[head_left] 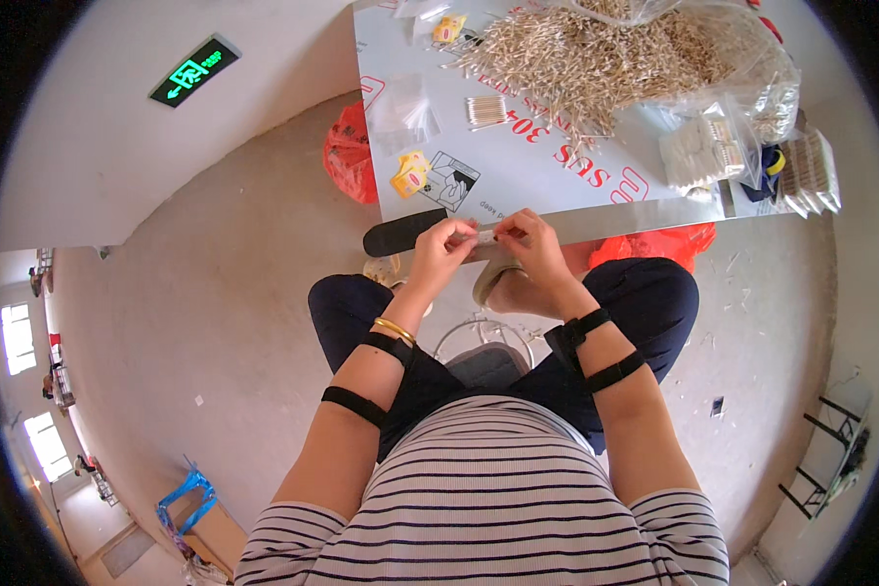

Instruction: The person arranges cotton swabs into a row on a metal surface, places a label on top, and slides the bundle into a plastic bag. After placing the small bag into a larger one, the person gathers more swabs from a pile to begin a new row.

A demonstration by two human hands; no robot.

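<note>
Just off the near edge of the metal-topped table (557, 227), my left hand (443, 244) and my right hand (533, 244) face each other with fingertips pinched. A small whitish piece (486, 236) shows between them, too small to make out. On the table beyond lie a neat row of cotton swabs (486, 110), a stack of small clear plastic bags (403, 109) and some yellow cards (410, 175). A large heap of loose wooden-stick cotton swabs (596, 63) spreads across the far side, partly inside a big clear bag (752, 78).
Clear bags of packed white swabs (703, 148) stand at the table's right, beside more packs (811, 171). A long black object (402, 232) juts out at the near left corner. Red plastic bags (350, 156) hang by the table. A folded black metal frame (826, 455) stands at right.
</note>
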